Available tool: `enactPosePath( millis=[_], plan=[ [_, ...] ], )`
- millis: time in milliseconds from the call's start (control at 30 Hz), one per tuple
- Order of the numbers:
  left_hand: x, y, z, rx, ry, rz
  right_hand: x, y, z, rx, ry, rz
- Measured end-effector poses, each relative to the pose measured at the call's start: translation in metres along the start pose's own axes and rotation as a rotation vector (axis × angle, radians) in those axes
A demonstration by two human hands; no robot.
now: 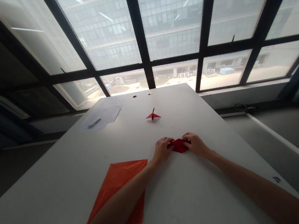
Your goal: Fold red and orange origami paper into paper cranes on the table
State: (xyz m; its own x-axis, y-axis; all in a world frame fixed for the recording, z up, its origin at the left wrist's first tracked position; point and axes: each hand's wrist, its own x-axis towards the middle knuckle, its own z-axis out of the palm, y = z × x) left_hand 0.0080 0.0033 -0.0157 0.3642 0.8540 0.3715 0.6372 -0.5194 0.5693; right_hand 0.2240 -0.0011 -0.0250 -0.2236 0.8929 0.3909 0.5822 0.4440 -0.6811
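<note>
Red folded paper [179, 146] lies between the two hands, its long axis running side to side across the tabletop, with a pointed corner dipping toward the person. Neither hand is clearly nearer: the left hand [162, 150] comes in at one end and the right hand [195, 145] at the other, each about as close as the other. Both grips are closed on it, the fingers [170, 141] of the left hand pressing its near end and those of the right pressing the far end, though the hands hide part of the paper, so the exact pinch is hard to read. Straight ahead of the grip, well apart from it, a small red origami figure [153, 115] stands on the white table [67, 192] with a thin point rising from it. To the left of the grip, an orange paper square [119, 179] lies under the left forearm [116, 204] — flat, one corner toward the hands. Farther ahead and left sit printed sheets [103, 113] with a pen [94, 122] on top.
</note>
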Motion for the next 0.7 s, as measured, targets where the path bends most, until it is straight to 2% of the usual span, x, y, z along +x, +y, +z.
enactPosePath(
  millis=[167, 267, 333, 467, 700],
  plan=[
    [-0.001, -0.003, -0.001, -0.162, 0.012, -0.017, -0.003, -0.002, -0.003, 0.027, -0.008, -0.06],
    [0.0, -0.001, -0.001, -0.347, 0.047, -0.019, -0.004, -0.004, -0.002, 0.078, -0.007, -0.045],
    [0.001, 0.0, 0.0, -0.47, 0.11, -0.037, -0.003, -0.005, -0.001, 0.128, 0.021, -0.004],
    [0.006, 0.001, 0.004, -0.673, 0.28, -0.159, -0.001, -0.006, -0.001, 0.222, 0.174, 0.097],
    [0.007, 0.0, 0.012, -0.827, 0.301, -0.38, -0.001, -0.017, -0.001, 0.377, 0.427, 0.132]
  ],
)
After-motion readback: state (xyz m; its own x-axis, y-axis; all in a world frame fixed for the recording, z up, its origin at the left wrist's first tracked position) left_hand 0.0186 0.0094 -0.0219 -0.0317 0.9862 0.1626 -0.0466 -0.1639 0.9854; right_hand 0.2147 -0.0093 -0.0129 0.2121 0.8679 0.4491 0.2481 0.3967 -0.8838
